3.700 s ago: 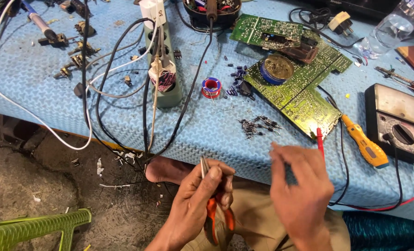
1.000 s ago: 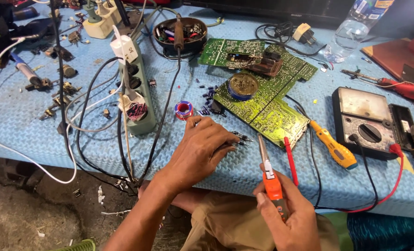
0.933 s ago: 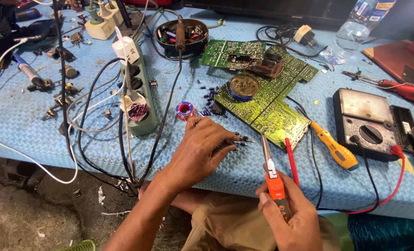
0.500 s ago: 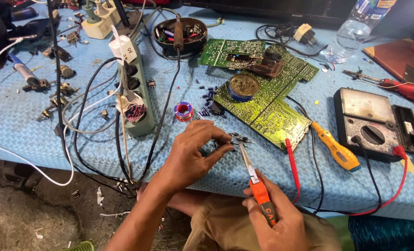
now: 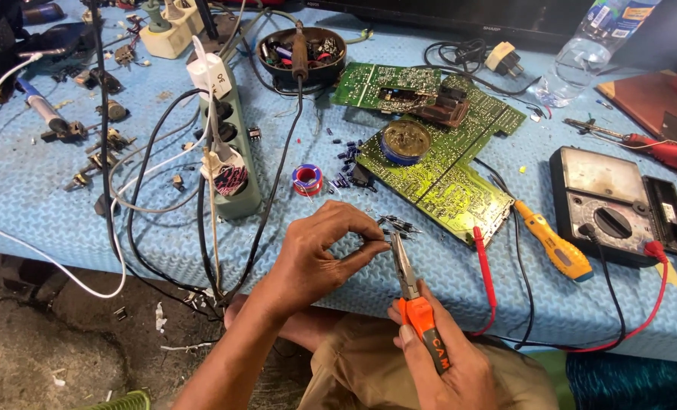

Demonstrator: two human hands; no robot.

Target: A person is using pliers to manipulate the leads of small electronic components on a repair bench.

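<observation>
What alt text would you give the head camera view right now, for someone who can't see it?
A person's left hand pinches a tiny component against the tip of orange-handled needle-nose pliers held in the right hand, above a blue-covered workbench. Behind lie green circuit boards, a power strip, a yellow screwdriver and an analog multimeter.

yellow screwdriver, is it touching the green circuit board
Apart. The head view shows blue mat between the yellow screwdriver and the green circuit board.

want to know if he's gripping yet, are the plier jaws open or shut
Shut, or nearly: the orange-handled needle-nose pliers in the right hand show tips meeting at the left hand fingertips; any part pinched there is too small to tell.
</observation>
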